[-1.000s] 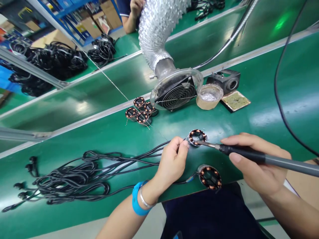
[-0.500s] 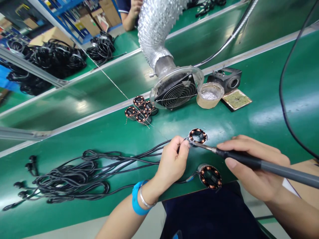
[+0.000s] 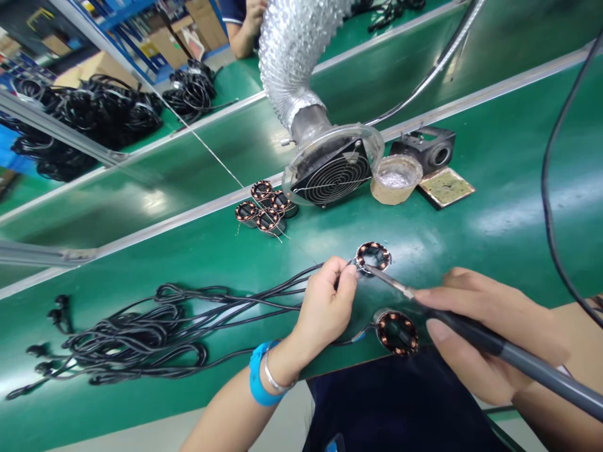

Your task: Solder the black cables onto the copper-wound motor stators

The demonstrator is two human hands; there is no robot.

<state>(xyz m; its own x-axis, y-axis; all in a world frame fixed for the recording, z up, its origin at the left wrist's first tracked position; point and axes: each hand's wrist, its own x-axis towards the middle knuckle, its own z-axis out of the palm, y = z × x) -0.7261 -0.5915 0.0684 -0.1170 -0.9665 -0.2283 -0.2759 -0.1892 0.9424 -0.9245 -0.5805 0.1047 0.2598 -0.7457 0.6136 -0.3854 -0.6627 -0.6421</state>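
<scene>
My left hand (image 3: 328, 306) pinches the end of a black cable (image 3: 277, 297) beside a ring-shaped motor stator (image 3: 373, 257) with copper windings. In my right hand (image 3: 494, 333) is a soldering iron (image 3: 475, 329), gripped like a pen. Its metal tip meets the near left edge of the stator, where the wire ends lie; the exact contact is too small to make out. A second stator (image 3: 397, 333), with thin coloured wires leading to a cable, lies near the table's front edge.
Several stators (image 3: 267, 213) stand in a cluster at the back. A fume extractor (image 3: 332, 176) hangs beside a round pot of shiny metal (image 3: 396, 179), an iron holder (image 3: 426, 150) and a sponge tray (image 3: 446, 187). Coiled black cables (image 3: 136, 333) cover the left. A person's arm (image 3: 244, 34) shows across the bench.
My right hand has lowered and shifted slightly right, tilting the soldering iron more steeply, with its tip moving a little right along the stator. My left hand stays in place.
</scene>
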